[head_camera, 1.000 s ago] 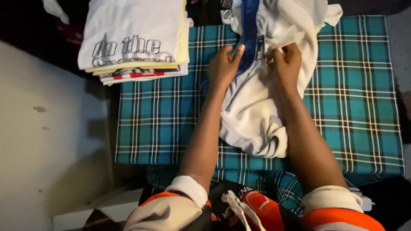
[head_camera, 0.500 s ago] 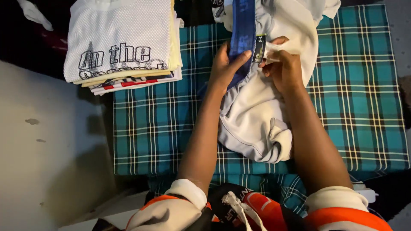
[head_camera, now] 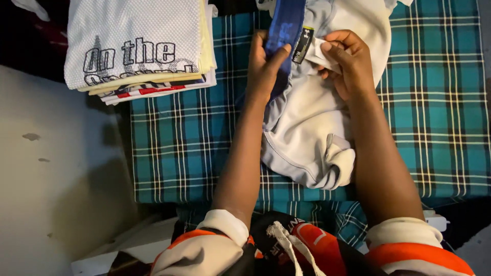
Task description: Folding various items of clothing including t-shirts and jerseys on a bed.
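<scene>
The left hand (head_camera: pixel 263 69) pinches the white garment's (head_camera: pixel 312 138) blue waistband (head_camera: pixel 286 23); just beside it, the right hand (head_camera: pixel 348 61) grips its black tag (head_camera: pixel 303 51).

White garment (head_camera: pixel 312 138): soft knit cloth, matt, smooth, with stitched seams; its blue band (head_camera: pixel 286 25) looks a denser, faintly shiny woven elastic, and a small black sewn-in label (head_camera: pixel 303 51) has a slight sheen. Teal plaid cloth (head_camera: pixel 189 143) beneath: woven, matt, flat. Top of folded stack (head_camera: pixel 135 43): white mesh fabric, pitted and rough-looking, matt. Floor (head_camera: pixel 46 168) at left: pale hard surface, dull, stained. Orange sleeves (head_camera: pixel 204 250): smooth synthetic, slightly glossy
</scene>
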